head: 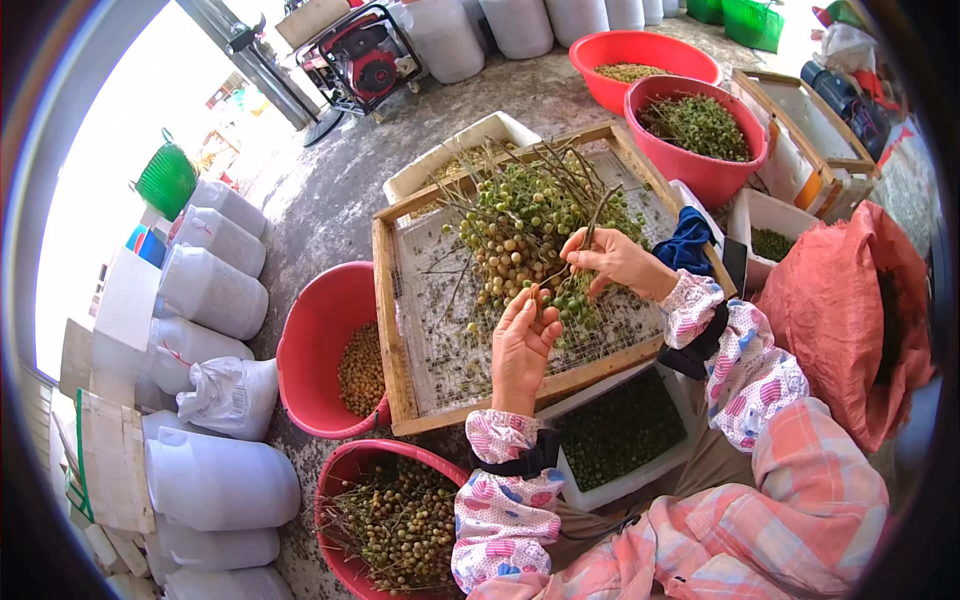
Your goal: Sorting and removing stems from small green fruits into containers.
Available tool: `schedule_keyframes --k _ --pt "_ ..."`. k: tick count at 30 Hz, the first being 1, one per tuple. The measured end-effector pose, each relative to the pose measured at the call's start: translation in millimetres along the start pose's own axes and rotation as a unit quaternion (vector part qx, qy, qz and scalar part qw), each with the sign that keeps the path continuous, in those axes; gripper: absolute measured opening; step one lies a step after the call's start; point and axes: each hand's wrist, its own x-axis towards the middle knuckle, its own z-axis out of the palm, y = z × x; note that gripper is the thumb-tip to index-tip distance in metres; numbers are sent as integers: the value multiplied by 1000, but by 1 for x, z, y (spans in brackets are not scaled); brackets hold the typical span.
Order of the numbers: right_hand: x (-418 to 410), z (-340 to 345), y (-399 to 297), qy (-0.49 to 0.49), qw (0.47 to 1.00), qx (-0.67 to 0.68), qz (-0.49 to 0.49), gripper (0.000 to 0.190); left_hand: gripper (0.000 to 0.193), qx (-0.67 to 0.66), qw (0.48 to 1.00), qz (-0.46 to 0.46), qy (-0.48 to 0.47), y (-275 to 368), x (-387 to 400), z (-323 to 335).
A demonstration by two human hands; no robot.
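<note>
A heap of berry clusters, some yellow-brown and some green, lies with its twigs on a wood-framed wire-mesh sieve. Above the sieve's near half, my right hand pinches a woody stem; green berries hang below its fingers. My left hand is just left of them, thumb and fingertips together on a small berry sprig, partly hidden by the fingers. Under the sieve's near edge stands a white foam box holding dark green berries.
Left of the sieve, one red tub holds loose tan berries and another holds stemmed clusters. More red tubs stand beyond. A blue cloth hangs over the frame's right side. A red woven sack sits at right; white drums line the left.
</note>
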Motion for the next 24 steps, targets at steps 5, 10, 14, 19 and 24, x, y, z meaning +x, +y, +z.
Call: schedule_keyframes --k 5,10,14,19,24 --pt "3 -10 8 -25 999 -35 0 16 26 17 1000 9 21 7 -1 -5" --pt "2 -17 7 0 1000 7 19 14 25 -35 999 -31 -8 4 -2 -3" --pt "2 -11 10 -5 999 35 6 12 22 -13 1000 -21 13 4 -3 1" --pt "9 -6 17 -16 997 -20 -74 13 21 46 998 1 52 3 -1 -6" --pt "15 13 14 48 996 -10 -74 13 20 8 997 58 41 6 -2 -15"
